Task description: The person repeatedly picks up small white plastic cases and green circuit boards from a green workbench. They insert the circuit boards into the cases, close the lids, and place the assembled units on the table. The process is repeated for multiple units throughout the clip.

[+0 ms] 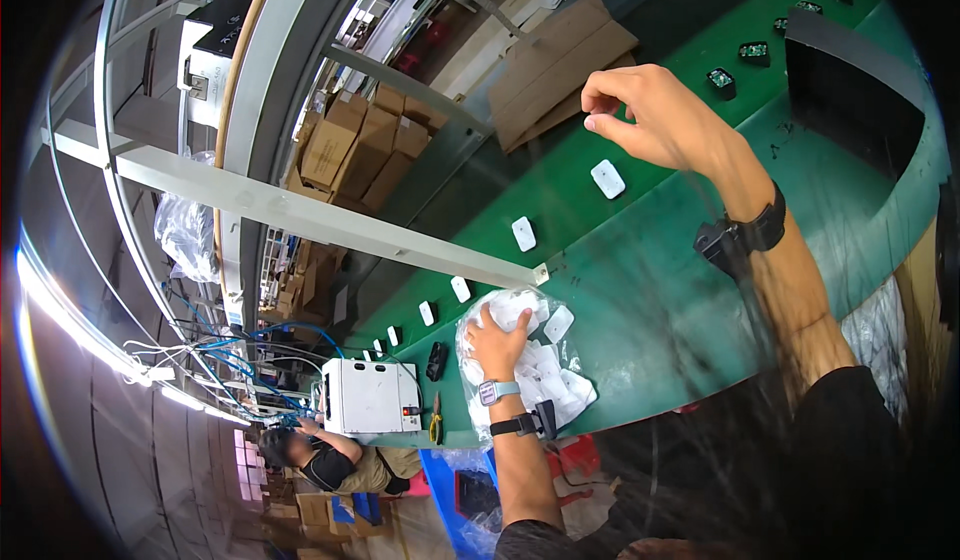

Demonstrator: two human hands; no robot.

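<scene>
My left hand [497,345] lies in a clear plastic bag [590,368] of white plastic pieces, its fingers spread over those at the top. A loose rounded white piece [559,324] shows beside it in the bag. Raised above the green belt is my right hand [660,118], its fingers loosely curled with a gap to the thumb and nothing visible between them. Below it on the belt rests a rounded white plastic cover [607,178] with a small hole. More white covers [524,233] form a spaced row toward the far left.
Black housings with green circuit boards [754,53] stand on the belt at upper right, near a black curved panel [850,90]. A pale metal beam [330,222] crosses above the bench. To the left are a white box-shaped machine [372,397], yellow-handled pliers [436,426] and a seated person [335,463].
</scene>
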